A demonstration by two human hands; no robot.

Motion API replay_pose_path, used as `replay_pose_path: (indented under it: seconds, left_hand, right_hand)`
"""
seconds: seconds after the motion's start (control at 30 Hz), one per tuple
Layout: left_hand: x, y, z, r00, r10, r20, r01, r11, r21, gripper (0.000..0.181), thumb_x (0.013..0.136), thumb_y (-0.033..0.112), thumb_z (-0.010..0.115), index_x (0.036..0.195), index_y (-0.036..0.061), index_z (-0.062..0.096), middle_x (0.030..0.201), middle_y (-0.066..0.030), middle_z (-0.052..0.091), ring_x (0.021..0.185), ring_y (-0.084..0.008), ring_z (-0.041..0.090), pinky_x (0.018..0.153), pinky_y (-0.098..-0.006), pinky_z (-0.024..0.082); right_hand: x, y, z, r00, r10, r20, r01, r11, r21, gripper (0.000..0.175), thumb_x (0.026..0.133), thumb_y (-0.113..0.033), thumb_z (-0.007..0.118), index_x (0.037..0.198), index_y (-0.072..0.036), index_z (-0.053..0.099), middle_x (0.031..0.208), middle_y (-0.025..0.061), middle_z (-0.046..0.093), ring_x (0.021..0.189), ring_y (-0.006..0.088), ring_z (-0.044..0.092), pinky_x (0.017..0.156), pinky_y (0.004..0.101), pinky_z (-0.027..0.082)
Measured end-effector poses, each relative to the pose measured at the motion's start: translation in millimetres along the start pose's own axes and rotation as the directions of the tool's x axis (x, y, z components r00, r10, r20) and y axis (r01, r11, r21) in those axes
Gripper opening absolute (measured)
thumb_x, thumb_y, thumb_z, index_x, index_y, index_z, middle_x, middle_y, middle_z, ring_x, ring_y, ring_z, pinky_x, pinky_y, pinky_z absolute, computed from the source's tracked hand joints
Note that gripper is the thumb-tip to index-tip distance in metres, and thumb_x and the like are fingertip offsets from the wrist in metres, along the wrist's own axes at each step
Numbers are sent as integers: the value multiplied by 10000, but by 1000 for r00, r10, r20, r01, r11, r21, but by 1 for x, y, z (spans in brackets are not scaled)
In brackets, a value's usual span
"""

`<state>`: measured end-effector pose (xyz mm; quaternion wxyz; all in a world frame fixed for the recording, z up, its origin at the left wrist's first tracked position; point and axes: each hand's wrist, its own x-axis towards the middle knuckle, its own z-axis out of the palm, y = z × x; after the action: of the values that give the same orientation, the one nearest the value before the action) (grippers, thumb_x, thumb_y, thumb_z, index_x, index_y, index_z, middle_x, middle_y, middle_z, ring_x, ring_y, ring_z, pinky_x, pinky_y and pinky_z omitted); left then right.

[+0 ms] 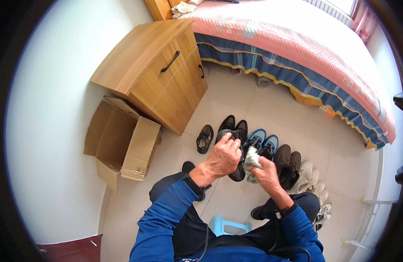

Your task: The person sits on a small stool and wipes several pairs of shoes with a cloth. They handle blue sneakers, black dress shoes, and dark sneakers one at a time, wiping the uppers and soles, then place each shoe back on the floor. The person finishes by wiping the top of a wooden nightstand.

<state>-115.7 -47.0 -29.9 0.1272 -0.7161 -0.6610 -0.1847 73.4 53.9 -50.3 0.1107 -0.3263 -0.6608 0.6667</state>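
Observation:
My left hand (223,154) grips a dark shoe (237,170) by its heel end, holding it above the floor with the toe pointing back towards me. In my right hand (267,173) is a crumpled pale cloth (252,160), slightly blurred, close beside the shoe. Just beyond my left hand stand black leather shoes (228,123), partly hidden by the hand and the held shoe. A single dark shoe (205,139) sits to their left. Blue and white sneakers (256,137) stand behind the cloth.
Brown shoes (283,156) and several pale shoes (306,173) continue the row rightward. An open cardboard box (139,147) stands left, against a wooden cabinet (168,85). A bed (286,42) with a blue skirt lies beyond. A light blue plastic stool (217,224) is between my legs.

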Motion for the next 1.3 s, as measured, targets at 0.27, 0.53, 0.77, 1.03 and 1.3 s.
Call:
replay_pose_path:
  seconds: [0.27, 0.53, 0.77, 1.03, 1.3]
  left_hand:
    - [0, -2, -20, 1000, 28, 1, -26, 963, -268, 60, 804, 41, 652, 772, -7, 636, 1039, -178, 678, 979, -339, 694, 1063, -453, 498]
    - [4, 31, -16, 978, 209, 11, -186, 891, -415, 194, 764, 54, 786, 795, -5, 603, 1152, -187, 676, 1040, -350, 675, 1062, -490, 504]
    - [7, 20, -22, 1000, 18, -14, -22, 920, -391, 209, 799, 62, 796, 769, -12, 602, 1120, -186, 704, 1036, -385, 678, 1044, -486, 514]
    - [9, 16, -27, 982, -173, 71, 184, 825, -534, 196, 894, 57, 746, 802, -13, 588, 1083, -189, 696, 788, -348, 699, 654, -393, 575]
    - [7, 14, -5, 899, -404, 171, 413, 649, -639, 172, 932, 64, 702, 843, -71, 644, 1023, -163, 695, 771, -221, 650, 691, -336, 532]
  right_hand:
    - [-5, -2, -19, 969, 8, 248, 4, 999, -50, 135, 885, -20, 705, 1020, -23, 705, 914, -16, 710, 853, 65, 636, 773, 263, 525]
    - [12, 0, -33, 966, -118, -231, 179, 948, 264, 108, 957, -74, 656, 1044, -35, 708, 884, -33, 678, 799, 40, 591, 688, 239, 499]
    - [-9, 14, -8, 977, 49, 208, -69, 993, 92, 79, 888, -11, 597, 936, -22, 659, 778, -54, 579, 720, 59, 501, 613, 276, 418]
    - [-1, -2, -30, 999, 31, -19, -23, 946, 323, 87, 956, -51, 659, 1022, -37, 714, 861, -37, 676, 752, 46, 580, 641, 253, 480]
    - [5, -7, -42, 935, -176, -309, 243, 950, 195, 118, 944, -29, 662, 1047, -4, 714, 950, -18, 714, 849, 53, 625, 763, 248, 530]
